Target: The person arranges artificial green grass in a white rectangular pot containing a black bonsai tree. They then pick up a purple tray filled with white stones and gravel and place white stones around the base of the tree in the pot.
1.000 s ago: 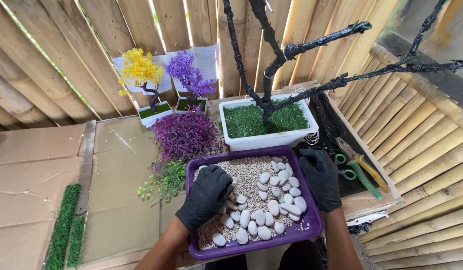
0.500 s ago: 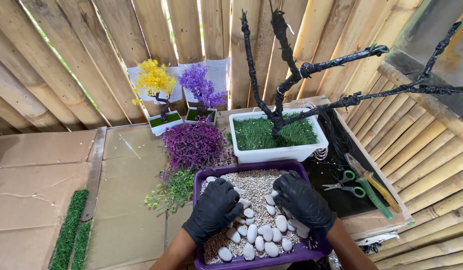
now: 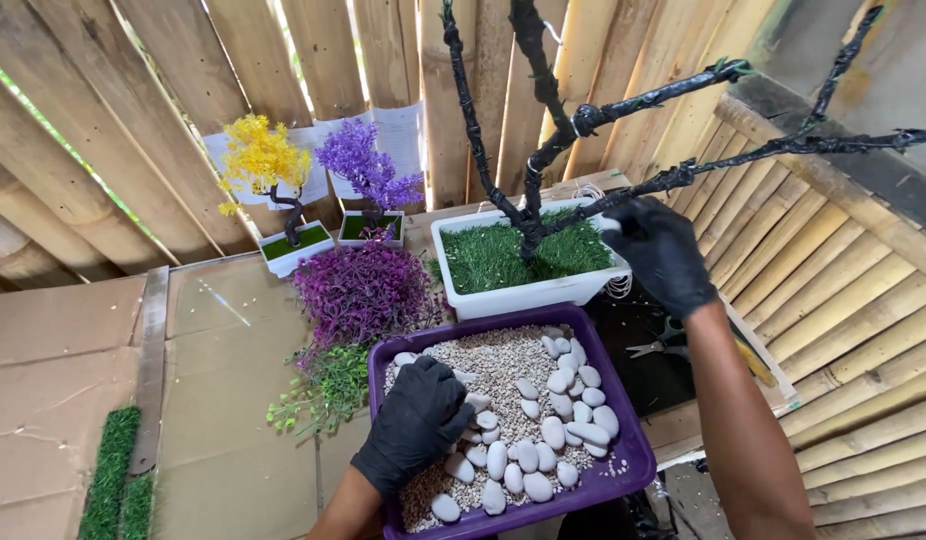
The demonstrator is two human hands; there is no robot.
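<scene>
My left hand (image 3: 415, 420), gloved, curled down among white pebbles (image 3: 553, 432) in purple tray (image 3: 638, 468) at bench's near edge; grip on stones, cannot tell. My right hand (image 3: 661, 252) raised over white planter's (image 3: 523, 296) right end, fingers closed, perhaps pinching pebble. I count one bare black tree, two small flowering trees (image 3: 263, 165), one scissors (image 3: 655, 345).

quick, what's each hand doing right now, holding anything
Left hand: curled down in the purple tray among the white stones; a grip cannot be told.
Right hand: at the white planter rim; holding anything cannot be told.
</scene>
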